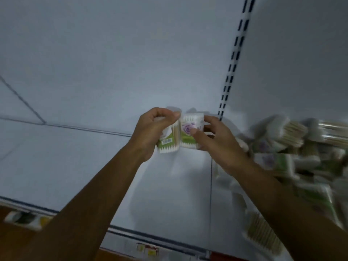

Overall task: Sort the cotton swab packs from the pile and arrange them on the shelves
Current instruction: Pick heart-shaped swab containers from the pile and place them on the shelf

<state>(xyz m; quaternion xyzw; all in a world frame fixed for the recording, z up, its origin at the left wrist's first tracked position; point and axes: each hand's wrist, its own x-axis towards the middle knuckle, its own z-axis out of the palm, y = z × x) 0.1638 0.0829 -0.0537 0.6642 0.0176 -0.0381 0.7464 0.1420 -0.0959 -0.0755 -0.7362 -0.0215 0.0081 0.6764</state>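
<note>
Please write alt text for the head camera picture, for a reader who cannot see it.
Two bare hands hold cotton swab packs above a white shelf: the left hand grips one pack, the right hand holds another pack beside it. A blurred pile of packs lies on the shelf at the right.

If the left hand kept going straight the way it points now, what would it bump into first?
Probably the white back panel of the shelf. The left hand, gripping a cotton swab pack, points up and away over the bare shelf; nothing else shows in that line, though depth is unclear.
</note>
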